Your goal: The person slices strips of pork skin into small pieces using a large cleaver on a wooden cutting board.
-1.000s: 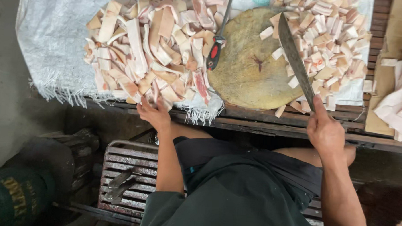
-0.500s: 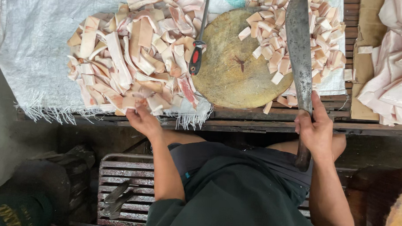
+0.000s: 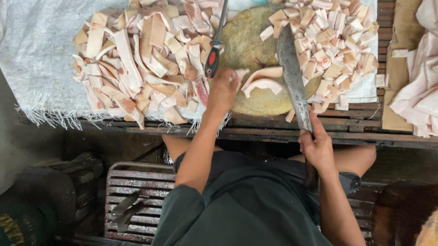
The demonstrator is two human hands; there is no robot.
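Two strips of pale meat (image 3: 262,81) lie on the round wooden chopping block (image 3: 253,46) in front of me — curved, whitish-pink, one just above the other, near the block's middle. My left hand (image 3: 223,90) rests at the block's left edge with its fingers closed over the near ends of the strips. My right hand (image 3: 316,147) is wrapped tight around the handle of one long cleaver (image 3: 292,74), whose grey blade lies across the right half of the block, just beside the strips. A second tool, a sharpening steel with a red-and-black handle (image 3: 212,59), lies at the block's upper left edge. Two heaps flank the block: long uncut strips (image 3: 138,62) on the left, small cut squares (image 3: 331,44) on the right — too many to count in either. Both heaps sit on a white woven sack (image 3: 37,44) spread over the slatted wooden bench (image 3: 355,125). One more pile of large pale slabs (image 3: 429,82) lies far right.
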